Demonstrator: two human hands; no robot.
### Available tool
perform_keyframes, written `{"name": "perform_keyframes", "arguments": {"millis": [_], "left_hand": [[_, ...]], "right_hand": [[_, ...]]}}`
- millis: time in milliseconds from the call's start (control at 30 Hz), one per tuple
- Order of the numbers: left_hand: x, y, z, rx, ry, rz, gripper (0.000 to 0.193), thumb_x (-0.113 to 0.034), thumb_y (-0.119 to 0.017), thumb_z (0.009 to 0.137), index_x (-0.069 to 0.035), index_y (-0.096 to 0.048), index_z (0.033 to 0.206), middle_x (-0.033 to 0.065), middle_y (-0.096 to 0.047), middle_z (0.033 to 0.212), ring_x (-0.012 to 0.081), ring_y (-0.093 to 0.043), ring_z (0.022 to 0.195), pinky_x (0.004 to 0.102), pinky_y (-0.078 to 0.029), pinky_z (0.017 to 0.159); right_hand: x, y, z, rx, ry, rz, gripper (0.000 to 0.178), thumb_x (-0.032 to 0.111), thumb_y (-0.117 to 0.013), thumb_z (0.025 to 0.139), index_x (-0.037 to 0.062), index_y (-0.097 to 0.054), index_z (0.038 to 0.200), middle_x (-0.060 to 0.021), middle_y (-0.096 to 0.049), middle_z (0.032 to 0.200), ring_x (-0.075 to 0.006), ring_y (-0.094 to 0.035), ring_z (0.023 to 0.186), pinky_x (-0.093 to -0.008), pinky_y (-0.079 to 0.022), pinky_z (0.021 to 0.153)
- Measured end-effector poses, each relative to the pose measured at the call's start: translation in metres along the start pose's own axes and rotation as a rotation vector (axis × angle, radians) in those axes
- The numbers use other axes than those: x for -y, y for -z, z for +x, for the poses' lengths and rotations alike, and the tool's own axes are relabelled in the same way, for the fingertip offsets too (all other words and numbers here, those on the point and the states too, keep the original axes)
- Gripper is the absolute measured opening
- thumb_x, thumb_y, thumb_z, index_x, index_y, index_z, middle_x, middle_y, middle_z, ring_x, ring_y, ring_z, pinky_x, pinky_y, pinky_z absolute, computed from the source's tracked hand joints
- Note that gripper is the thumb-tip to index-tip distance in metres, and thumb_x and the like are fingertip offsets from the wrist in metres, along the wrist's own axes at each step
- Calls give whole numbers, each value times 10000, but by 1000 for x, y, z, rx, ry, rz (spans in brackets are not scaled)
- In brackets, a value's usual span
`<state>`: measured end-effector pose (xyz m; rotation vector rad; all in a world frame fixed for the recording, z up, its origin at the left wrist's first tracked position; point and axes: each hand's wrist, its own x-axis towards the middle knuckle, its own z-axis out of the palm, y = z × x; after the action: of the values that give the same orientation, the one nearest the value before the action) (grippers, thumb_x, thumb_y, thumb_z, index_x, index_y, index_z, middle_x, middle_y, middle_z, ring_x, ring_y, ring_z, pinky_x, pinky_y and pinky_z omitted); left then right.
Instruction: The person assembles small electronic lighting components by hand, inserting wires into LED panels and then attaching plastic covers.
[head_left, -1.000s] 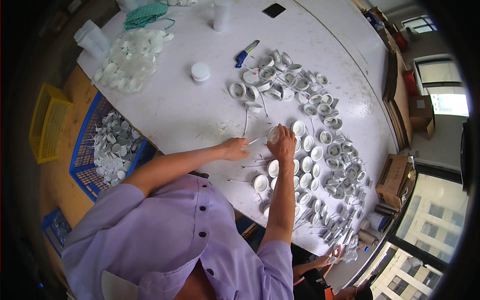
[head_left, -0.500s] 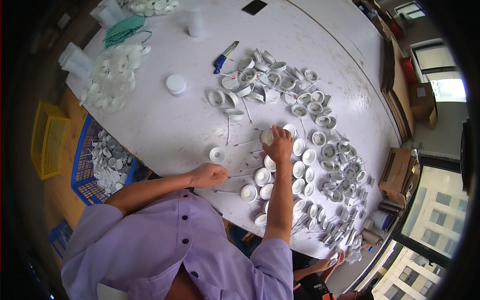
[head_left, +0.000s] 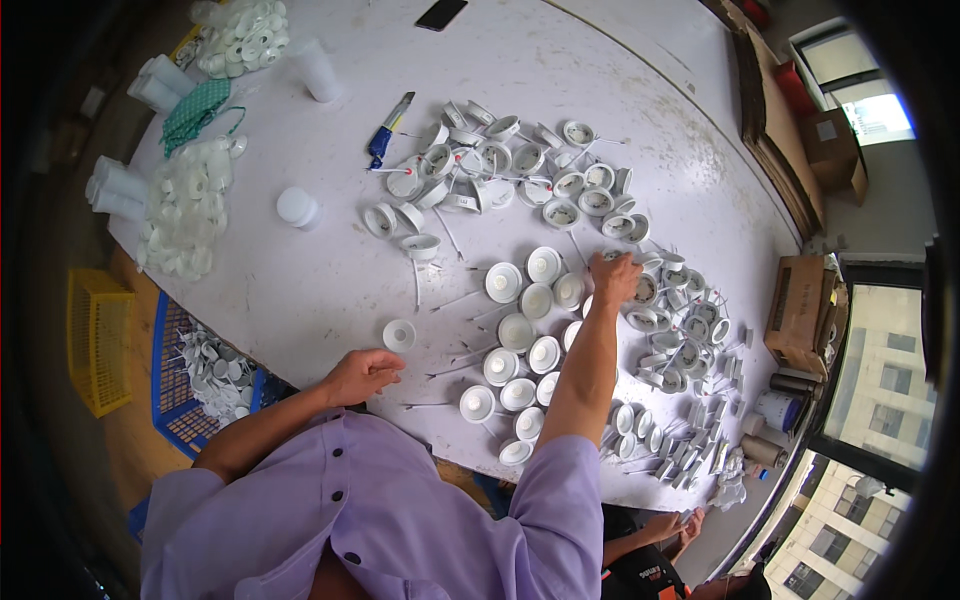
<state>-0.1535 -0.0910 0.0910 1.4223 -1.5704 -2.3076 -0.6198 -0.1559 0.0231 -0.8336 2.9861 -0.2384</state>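
My right hand [head_left: 616, 278] reaches over the table with its fingers closed at a white round lamp housing [head_left: 612, 256], which they partly cover, at the edge of the loose pile. My left hand [head_left: 366, 376] hovers near the table's front edge, holding nothing, its fingers loosely apart. Just beyond it sits a small white funnel-shaped cup [head_left: 399, 335]. Between my hands stand rows of white round lamps with pale centres [head_left: 516, 333], several with thin wires pointing left. Open housings with circuit boards inside [head_left: 562, 212] lie jumbled farther away, some tilted on their sides.
A blue utility knife [head_left: 380, 145], a white round stack [head_left: 297, 207] and bagged white discs [head_left: 190, 210] lie on the table [head_left: 300, 130]. A blue basket [head_left: 180, 420] of white parts stands at left. At lower right, a co-worker's hands [head_left: 685, 528] are at the table's edge.
My right hand has set down the white round part it held among the rows and moved right to the loose housings. My left hand stays near the cup. The whole view has shifted.
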Motion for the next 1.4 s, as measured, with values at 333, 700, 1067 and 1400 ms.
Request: {"name": "perform_keyframes", "arguments": {"millis": [333, 700, 1067, 1400], "left_hand": [[-10, -9, -13, 20, -296, 238, 267, -111, -593, 896, -15, -583, 1145, 83, -648, 1091, 137, -628, 996, 283, -515, 780], [-99, 12, -40, -336, -1142, 1057, 401, -337, -591, 883, -31, -588, 1143, 179, -541, 1281, 312, -543, 1150, 414, -438, 946], [-26, 57, -61, 313, -469, 42, 359, -257, -708, 829, 0, -635, 1068, 45, -680, 835, 97, -603, 687, 247, -488, 597], [-5, 53, -62, 78, -420, 217, 230, -167, -563, 880, 10, -631, 1010, 51, -648, 807, 120, -583, 726, 292, -479, 666]], "right_hand": [[-56, 90, -35, 6, 382, 451, 726, 317, -744, 713, 28, -474, 1321, -238, -542, 1237, -357, -511, 1163, -400, -411, 971], [61, 212, -279, 560, 1341, 543, 938, -30, -778, 543, 71, -382, 1387, -142, -509, 1263, -352, -471, 1122, -400, -422, 943], [77, 191, -341, 607, 1229, 669, 959, 58, -851, 562, 66, -367, 1389, -210, -446, 1325, -390, -465, 1200, -416, -450, 958], [87, 163, -378, 304, 1197, 651, 861, 65, -836, 585, -8, -414, 1331, -204, -518, 1207, -351, -540, 984, -412, -480, 825]]}}
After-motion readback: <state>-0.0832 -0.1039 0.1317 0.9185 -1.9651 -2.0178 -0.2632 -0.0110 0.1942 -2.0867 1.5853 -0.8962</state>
